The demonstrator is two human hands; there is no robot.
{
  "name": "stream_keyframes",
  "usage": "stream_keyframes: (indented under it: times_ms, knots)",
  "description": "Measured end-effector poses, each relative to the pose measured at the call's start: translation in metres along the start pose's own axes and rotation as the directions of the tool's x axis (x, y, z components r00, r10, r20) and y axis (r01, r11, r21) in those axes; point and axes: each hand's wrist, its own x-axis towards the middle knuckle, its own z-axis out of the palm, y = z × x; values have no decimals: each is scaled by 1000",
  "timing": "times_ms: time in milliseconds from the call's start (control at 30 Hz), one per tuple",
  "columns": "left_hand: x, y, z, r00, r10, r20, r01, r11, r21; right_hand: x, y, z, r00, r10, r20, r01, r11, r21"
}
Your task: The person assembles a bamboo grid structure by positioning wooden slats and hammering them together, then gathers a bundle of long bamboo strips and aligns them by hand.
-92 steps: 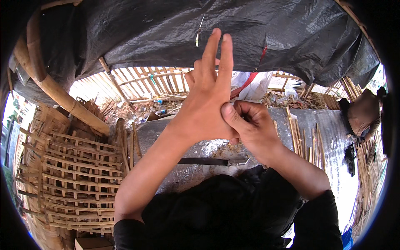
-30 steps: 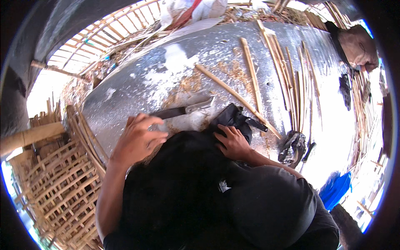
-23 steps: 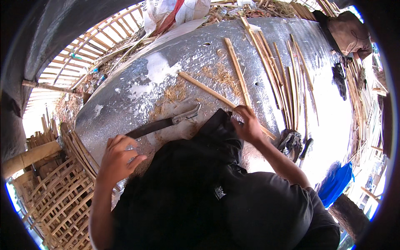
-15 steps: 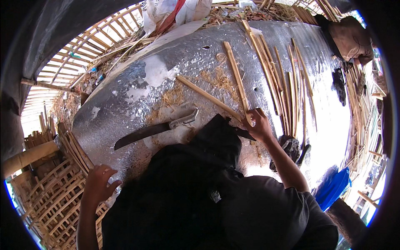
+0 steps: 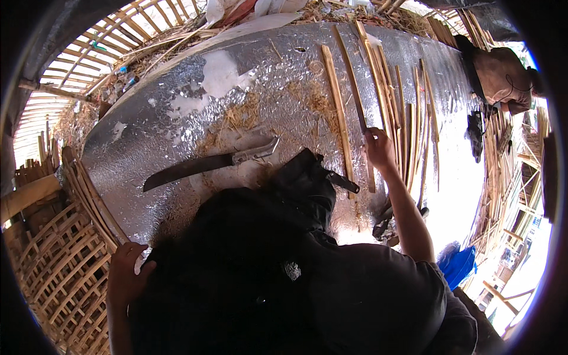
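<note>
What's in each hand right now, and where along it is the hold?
Right hand grips a bamboo strip near its lower end. Left hand rests at the mat's edge; whether it holds anything cannot be told.

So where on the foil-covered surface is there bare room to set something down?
Bare foil sheet lies left of the straw litter, above the big knife. Crowded on the right, where bamboo strips lie side by side by the right hand.
</note>
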Motion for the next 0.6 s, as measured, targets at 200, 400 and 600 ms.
stream_keyframes:
  times_ms: [200, 400, 600]
  knots:
    - [-12, -8, 8, 997, -70, 25, 70, 998, 6, -23, -44, 16, 1000, -4, -4, 3, 961, -278]
    - [-39, -57, 15, 998, -68, 0, 68, 997, -34, -12, 31, 56, 948, 11, 319, -61, 987, 147]
    - [-98, -126, 40, 877, -421, -232, 375, 901, -220, -20, 53, 27, 994, -59, 87, 66, 995, -81]
